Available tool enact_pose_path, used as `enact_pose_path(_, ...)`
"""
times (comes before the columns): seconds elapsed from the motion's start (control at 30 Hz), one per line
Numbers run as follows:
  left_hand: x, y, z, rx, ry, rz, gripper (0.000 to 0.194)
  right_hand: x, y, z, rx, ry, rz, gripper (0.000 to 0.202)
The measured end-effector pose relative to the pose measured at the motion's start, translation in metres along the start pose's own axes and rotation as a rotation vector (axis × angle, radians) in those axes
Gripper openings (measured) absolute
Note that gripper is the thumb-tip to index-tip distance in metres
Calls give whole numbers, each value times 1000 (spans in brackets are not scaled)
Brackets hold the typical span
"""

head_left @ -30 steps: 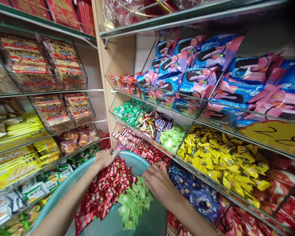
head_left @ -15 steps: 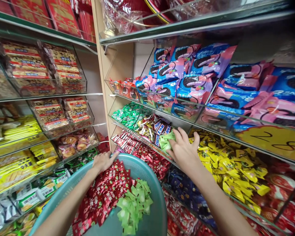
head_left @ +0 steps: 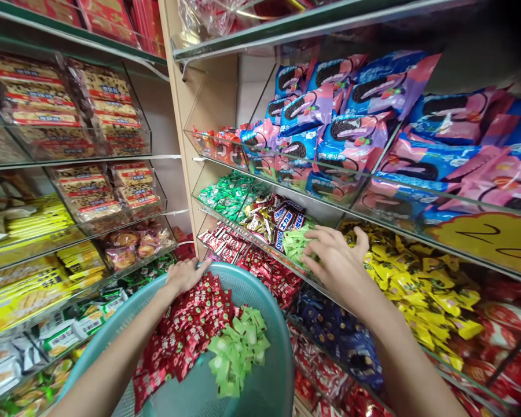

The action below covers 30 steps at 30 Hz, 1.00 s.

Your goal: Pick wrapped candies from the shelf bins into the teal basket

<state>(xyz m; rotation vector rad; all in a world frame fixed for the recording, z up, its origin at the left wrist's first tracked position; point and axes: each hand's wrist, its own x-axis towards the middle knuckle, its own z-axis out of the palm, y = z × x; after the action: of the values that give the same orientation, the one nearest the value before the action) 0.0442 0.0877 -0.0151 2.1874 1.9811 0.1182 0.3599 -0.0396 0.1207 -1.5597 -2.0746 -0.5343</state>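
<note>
A teal plastic basket (head_left: 267,289) is low in front of me, holding many red candy packets (head_left: 195,324) and a heap of light-green packets (head_left: 239,350). My left hand (head_left: 186,275) is closed over the basket's far left rim. More light-green packets (head_left: 295,240) lie in a clear shelf bin, beside dark Snickers bars (head_left: 286,219). Over their right side reaches my right hand (head_left: 336,258), its fingers apart and slightly curled, with the fingertips at the green packets. The underside of that hand is hidden.
Yellow-wrapped candies (head_left: 417,272) fill the bin to the right. Blue and pink cookie packs (head_left: 351,133) sit on the glass shelf above. Dark blue packets (head_left: 338,324) lie below. Packaged wafers (head_left: 98,116) stand on the left shelves, past a wooden upright (head_left: 176,127).
My right hand has shifted slightly right and down, and more of the green packets in the bin show beside it. My left hand stays on the basket rim. The view has tilted a little.
</note>
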Motion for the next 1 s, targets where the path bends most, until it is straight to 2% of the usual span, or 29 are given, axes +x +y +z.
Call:
enact_pose_path(0.13,-2,1,-1,10,-10,-2,81,-7,-20,-24,205,-83,-68,16)
enact_pose_path(0.2,-3,2,-1,11,-9,-3,82,-14,-35,-23,343,-153,-122,14)
enact_pose_path(0.27,-4,2,-1,16,-6,-9,82,-25,-49,-7,473,-238,-161,13)
enact_pose_path(0.33,-5,2,-1,22,-6,-16,82,-39,-62,20,538,-315,-180,13)
enact_pose_path(0.43,-7,2,0,34,-8,-20,82,-59,-77,64,564,-430,-199,12)
enact_pose_path(0.53,-7,3,1,50,-4,-12,81,-71,-89,94,532,-466,-239,15)
enact_pose_path(0.8,-10,5,0,65,7,-11,81,-73,-113,117,402,-441,-480,21)
enact_pose_path(1.0,-12,4,1,69,3,-19,79,-78,-115,124,363,-494,-481,17)
